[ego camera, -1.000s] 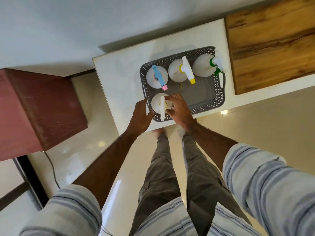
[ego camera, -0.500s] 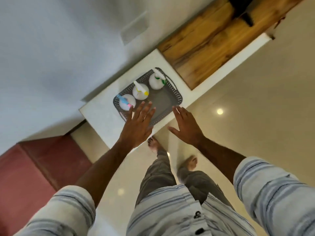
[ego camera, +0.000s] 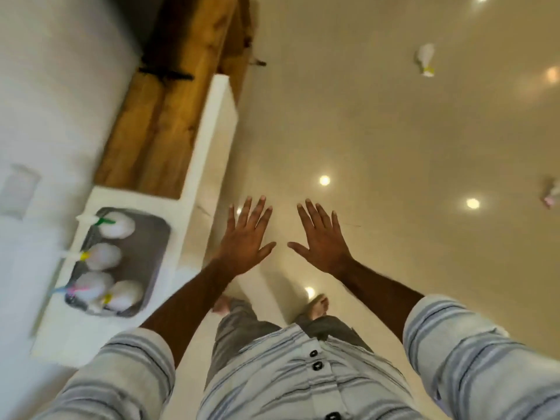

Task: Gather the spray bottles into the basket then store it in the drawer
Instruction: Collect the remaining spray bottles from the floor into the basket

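A dark grey rectangular plastic basket (ego camera: 154, 237) sits on the white worktop (ego camera: 197, 165), and everything here is placed from it. Four white plastic spray bottles stand inside it, blurred by camera motion: one with a green trigger (ego camera: 116, 225) at the basket's far end, one with a yellow collar (ego camera: 101, 256) in the middle, one with a blue and pink trigger (ego camera: 88, 285) at the near end, and a fourth with a yellow collar (ego camera: 125, 295) just beside that one, toward the floor side. The bottles line the wall side of the basket; its other half shows bare grey bottom. The basket's perforated wall cannot be made out through the blur.

Beyond the basket, a brown wooden slab (ego camera: 163, 122) lies on the same worktop.

Off the worktop, over the glossy beige tiled floor (ego camera: 378, 122), the left hand (ego camera: 245, 237) and right hand (ego camera: 324, 241) hover palms down, fingers spread wide and released, grasping nothing. The left hand is the nearer to the basket, not touching it.

Well apart from the basket, far across the floor, a white spray bottle with a yellow collar (ego camera: 425, 60) lies on its side. Another small pale object with a pink part (ego camera: 553, 197) lies at the picture's right edge, cut off and too blurred to identify.
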A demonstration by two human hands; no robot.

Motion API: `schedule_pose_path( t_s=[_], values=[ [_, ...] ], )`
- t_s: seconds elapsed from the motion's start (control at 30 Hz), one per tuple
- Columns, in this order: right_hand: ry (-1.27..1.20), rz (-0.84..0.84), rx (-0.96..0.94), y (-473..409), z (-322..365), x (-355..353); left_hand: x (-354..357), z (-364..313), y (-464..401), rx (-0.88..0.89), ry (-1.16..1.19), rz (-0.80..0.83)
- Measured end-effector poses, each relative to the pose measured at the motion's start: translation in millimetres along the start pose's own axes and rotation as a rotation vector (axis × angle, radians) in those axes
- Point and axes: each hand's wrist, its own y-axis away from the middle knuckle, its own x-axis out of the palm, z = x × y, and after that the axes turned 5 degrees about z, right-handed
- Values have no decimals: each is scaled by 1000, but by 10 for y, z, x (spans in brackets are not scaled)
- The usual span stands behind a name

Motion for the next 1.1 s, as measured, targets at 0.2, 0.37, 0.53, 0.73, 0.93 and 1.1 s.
schedule_pose_path(
  t_s=[0.2,0.37,0.53,0.73,0.93,1.1],
  values=[
    [-82,-85,325,1011,-1751,-198,-543,-1636,-1110,335,-150,-1],
    [-166,-140,536,1591,-2735,-246,-872,-2814,-1844,563,-264,-38],
    [-262,-192,700,1892,-3699,-328,-1090,-3831,-2657,715,-338,-32],
    [-372,-217,879,2136,-4866,-558,-1488,-5006,-3697,878,-386,7],
    [-446,-265,1022,2343,-6019,-821,-1919,-6230,-4644,998,-417,37],
    [-511,-305,1089,2545,-7084,-906,-2072,-7335,-5308,1068,-464,65]
  ],
)
